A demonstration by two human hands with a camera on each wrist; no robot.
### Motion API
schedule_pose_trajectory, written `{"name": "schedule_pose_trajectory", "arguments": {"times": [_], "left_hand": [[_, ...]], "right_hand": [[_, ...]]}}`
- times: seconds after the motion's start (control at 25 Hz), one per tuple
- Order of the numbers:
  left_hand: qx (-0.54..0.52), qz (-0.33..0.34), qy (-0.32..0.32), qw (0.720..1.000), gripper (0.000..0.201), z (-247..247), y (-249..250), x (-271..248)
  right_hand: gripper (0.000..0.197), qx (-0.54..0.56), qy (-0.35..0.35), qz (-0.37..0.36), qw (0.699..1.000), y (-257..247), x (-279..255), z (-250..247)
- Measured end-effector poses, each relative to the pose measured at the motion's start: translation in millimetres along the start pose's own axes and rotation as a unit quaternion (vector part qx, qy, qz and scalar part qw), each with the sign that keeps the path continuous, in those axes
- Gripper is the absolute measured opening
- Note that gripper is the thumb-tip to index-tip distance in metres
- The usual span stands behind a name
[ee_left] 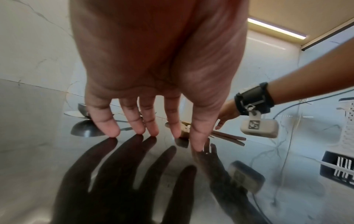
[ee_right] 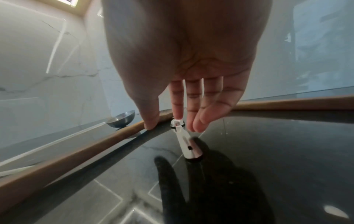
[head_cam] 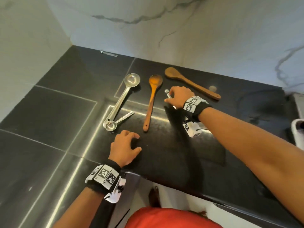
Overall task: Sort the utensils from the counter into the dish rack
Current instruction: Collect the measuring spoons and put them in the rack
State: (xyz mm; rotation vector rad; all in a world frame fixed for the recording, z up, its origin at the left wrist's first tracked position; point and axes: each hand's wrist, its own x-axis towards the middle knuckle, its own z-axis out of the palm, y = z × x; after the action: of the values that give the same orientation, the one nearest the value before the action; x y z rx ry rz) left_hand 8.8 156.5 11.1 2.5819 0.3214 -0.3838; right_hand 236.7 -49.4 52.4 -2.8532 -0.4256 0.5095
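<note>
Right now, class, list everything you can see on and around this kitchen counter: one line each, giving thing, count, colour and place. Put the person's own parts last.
counter: 1, black, glossy, fills the lower view
wall: white marble-look, behind the counter
steel ladle: 1, silver, left of the wooden spoons
small steel scoop: 1, silver, by the ladle's handle end
light wooden spoon: 1, orange-brown, centre
dark wooden spoon: 1, brown, back right
small metal utensil: 1, silver, under the right hand
flat metal piece: 1, silver, back by the wall
left hand: fingertips on the counter, holding nothing
right hand: fingertips on the small metal utensil
</note>
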Motion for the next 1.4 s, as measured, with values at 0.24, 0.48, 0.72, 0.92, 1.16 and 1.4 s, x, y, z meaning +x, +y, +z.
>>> {"name": "schedule_pose_trajectory", "arguments": {"times": [0.24, 0.48, 0.72, 0.92, 1.16, 1.4], "left_hand": [[0.027, 0.019, -0.007, 0.999, 0.053, 5, -7, 1], [0.028, 0.015, 0.001, 1.0, 0.055, 7, -6, -2], [0.037, 0.019, 0.019, 0.999, 0.055, 16, -4, -10], [0.037, 0.009, 0.021, 0.999, 0.06, 24, 2, -21], [0.035, -0.003, -0.001, 0.999, 0.064, 31, 9, -36], [0.047, -0.015, -0.019, 0.999, 0.078, 36, 11, -41]], "right_hand": [[0.024, -0.046, 0.001, 0.042, 0.998, -14, 19, 23], [0.022, -0.037, -0.054, 0.018, 0.998, -1, -59, 33], [0.028, -0.012, -0.056, -0.097, 0.994, 24, -161, 77], [0.047, -0.064, -0.082, -0.155, 0.982, 17, -185, 92], [0.05, -0.069, -0.089, -0.184, 0.977, 33, -216, 99], [0.051, 0.022, -0.058, -0.214, 0.975, 18, -188, 95]]}}
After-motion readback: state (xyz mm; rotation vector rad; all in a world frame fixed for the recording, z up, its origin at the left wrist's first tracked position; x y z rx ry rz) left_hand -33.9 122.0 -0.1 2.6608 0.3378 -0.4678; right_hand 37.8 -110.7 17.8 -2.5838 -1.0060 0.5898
